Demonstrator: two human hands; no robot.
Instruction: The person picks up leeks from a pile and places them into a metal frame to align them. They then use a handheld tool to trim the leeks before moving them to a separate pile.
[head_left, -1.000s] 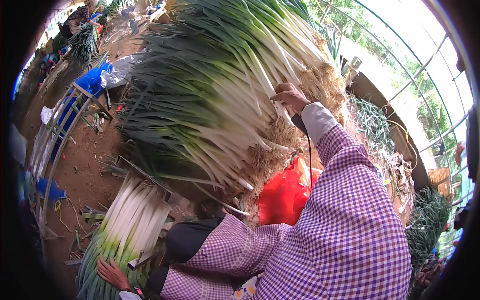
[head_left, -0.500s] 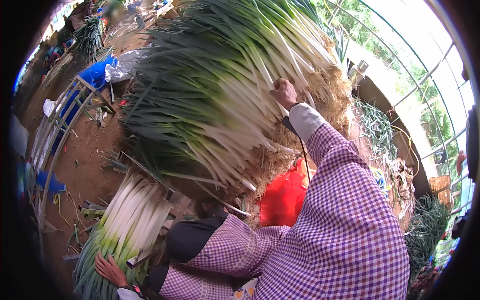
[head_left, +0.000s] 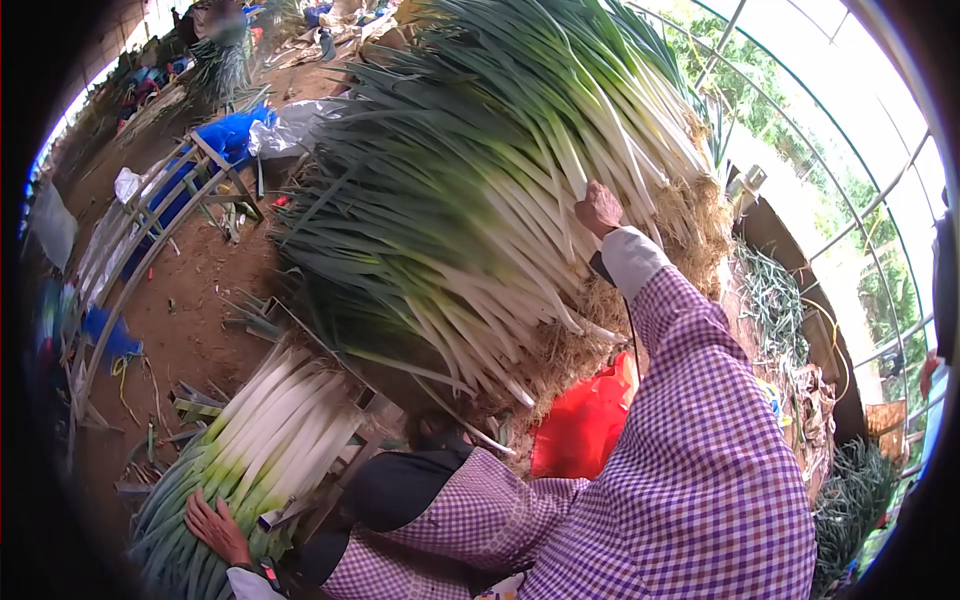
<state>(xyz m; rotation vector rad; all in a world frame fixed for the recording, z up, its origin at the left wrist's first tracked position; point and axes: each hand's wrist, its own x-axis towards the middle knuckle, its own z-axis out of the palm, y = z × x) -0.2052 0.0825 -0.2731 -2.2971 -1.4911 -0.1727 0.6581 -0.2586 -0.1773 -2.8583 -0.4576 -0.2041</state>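
Note:
My right hand (head_left: 600, 210) is closed around the white shank of a leek (head_left: 570, 165) in the large pile of leeks (head_left: 480, 230). The pile lies with green leaves to the left and pale, rooted ends to the right. Beneath that wrist is a small dark object (head_left: 601, 267) with a thin cord running down from it. At lower left, my left hand (head_left: 215, 528) rests flat, fingers apart, on the green part of a smaller bundle of leeks (head_left: 285, 415). This bundle lies in a metal frame (head_left: 285, 515) beside my knee, white ends up.
A red plastic bag (head_left: 580, 425) lies below the roots, near my lap. A curved metal rack (head_left: 150, 255) with blue sheeting (head_left: 230, 135) stands at left on the brown soil (head_left: 205, 330). Leaf scraps (head_left: 770, 300) lie at right along the greenhouse side.
The view has shifted, so the pile sits slightly further right and lower. My right hand stays closed on the leek, and my left hand remains on the smaller bundle.

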